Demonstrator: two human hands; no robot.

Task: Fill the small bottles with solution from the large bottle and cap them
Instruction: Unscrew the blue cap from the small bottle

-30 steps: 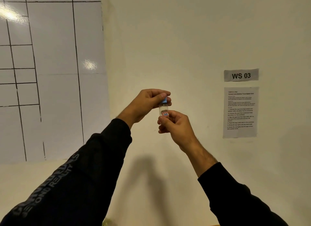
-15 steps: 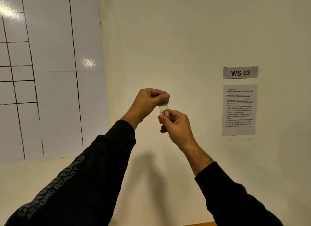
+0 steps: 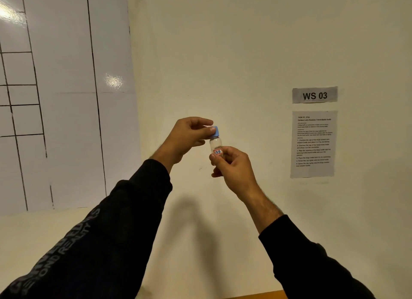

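A small clear bottle [image 3: 215, 143] with a red-framed label is held upright in front of the wall at chest height. My right hand [image 3: 234, 167] grips its lower body, fingers curled round it. A blue cap [image 3: 215, 132] sits on the bottle's neck, and my left hand [image 3: 187, 138] pinches that cap from the left with thumb and fingers. The bottle's bottom is hidden inside my right hand. The large bottle is not in view.
A cream wall fills the view. A white grid board [image 3: 62, 93] hangs at the left. A "WS 03" sign [image 3: 314, 95] and an instruction sheet [image 3: 313, 143] hang at the right. A thin strip of wooden table edge [image 3: 256, 295] shows at the bottom.
My left fingers have shifted on the cap, so more of its blue side shows now. Both hands and the bottle stay in about the same place; the camera has tilted slightly down.
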